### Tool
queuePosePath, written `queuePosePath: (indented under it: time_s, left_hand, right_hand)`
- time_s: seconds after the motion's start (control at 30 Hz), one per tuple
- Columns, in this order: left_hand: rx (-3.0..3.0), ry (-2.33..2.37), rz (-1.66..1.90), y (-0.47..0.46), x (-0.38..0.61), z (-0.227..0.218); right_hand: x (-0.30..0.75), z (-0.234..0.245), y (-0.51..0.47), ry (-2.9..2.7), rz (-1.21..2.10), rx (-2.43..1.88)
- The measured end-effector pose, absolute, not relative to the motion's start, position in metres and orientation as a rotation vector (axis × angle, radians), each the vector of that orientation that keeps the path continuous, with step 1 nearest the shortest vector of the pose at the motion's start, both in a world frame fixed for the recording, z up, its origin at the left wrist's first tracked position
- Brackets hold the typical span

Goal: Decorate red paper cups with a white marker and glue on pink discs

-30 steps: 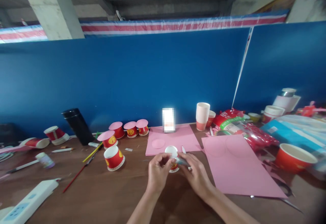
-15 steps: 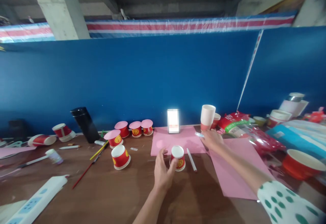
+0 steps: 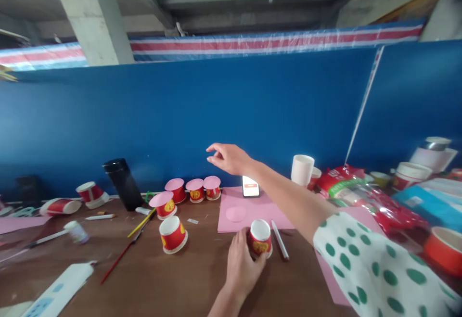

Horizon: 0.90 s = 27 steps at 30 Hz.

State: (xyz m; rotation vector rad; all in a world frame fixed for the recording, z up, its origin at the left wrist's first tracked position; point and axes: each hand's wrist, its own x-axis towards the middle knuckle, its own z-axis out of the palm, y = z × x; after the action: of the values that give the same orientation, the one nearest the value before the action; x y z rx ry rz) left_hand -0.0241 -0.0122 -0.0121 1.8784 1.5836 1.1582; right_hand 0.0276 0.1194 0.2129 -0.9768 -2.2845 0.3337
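My left hand point(image 3: 241, 265) is closed around the side of a small red paper cup point(image 3: 260, 238) that stands upside down on the brown table. My right hand point(image 3: 227, 157) is raised in the air and reaches left and back, with loose, parted fingers and nothing in them. It hovers above a row of red cups topped with pink discs point(image 3: 196, 189). A pink paper sheet point(image 3: 260, 206) with a cut pink circle point(image 3: 236, 213) lies just behind the held cup. A white pen point(image 3: 280, 233) lies to the cup's right.
A phone point(image 3: 250, 186) leans against the blue partition. Another upturned red cup point(image 3: 173, 234), a black flask point(image 3: 122, 184), pencils and a power strip point(image 3: 57, 293) are at left. White cups point(image 3: 302, 169), snack bags point(image 3: 346, 182) and a red bowl point(image 3: 443, 245) crowd the right.
My right hand left the cup, went right toward the white cups, then swung up and left over the pink-topped cups. My left hand stayed on the red cup.
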Motion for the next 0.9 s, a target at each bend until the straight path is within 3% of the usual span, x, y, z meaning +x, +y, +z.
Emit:
queuePosePath:
  time_s: [0.37, 0.63, 0.9]
  left_hand:
    - [1.901, 1.591, 1.056, -0.016, -0.023, -0.009]
    - [2.017, 1.614, 1.036, -0.016, -0.022, -0.01]
    - [2.065, 1.584, 1.04, -0.013, -0.023, -0.018]
  right_hand:
    - [0.064, 0.061, 0.13, -2.516, 0.395, -1.305]
    - [0.063, 0.041, 0.145, -2.548, 0.576, -1.367]
    - [0.094, 0.043, 0.134, -2.201, 0.796, -1.367]
